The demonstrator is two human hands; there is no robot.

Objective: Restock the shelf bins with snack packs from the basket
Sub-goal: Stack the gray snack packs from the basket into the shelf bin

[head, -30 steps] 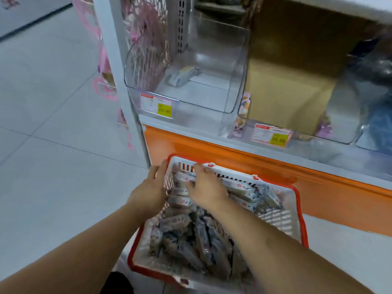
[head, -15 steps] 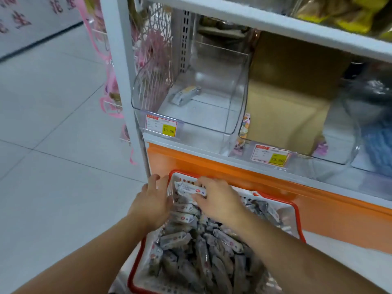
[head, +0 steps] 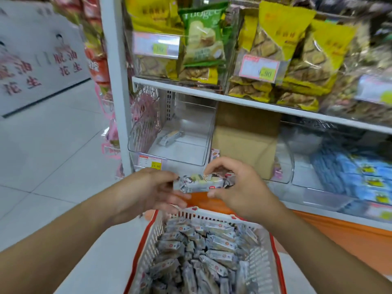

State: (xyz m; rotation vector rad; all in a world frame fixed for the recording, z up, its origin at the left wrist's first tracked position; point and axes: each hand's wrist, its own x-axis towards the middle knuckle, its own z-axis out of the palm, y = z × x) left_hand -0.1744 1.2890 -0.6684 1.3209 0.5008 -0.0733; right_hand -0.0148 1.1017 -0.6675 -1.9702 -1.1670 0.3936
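hands (head: 199, 187) raised from basket (head: 265, 262), snack packs (head: 198, 183) lifted

The clear bin (head: 169, 143) on the lower shelf is open at the front and nearly bare — one small pack (head: 170, 137) lies at its back. The upper shelf board (head: 233, 98) caps it from above, a white post (head: 115, 92) bounds its left, and a cardboard box (head: 244, 141) stands just beside it on the right.
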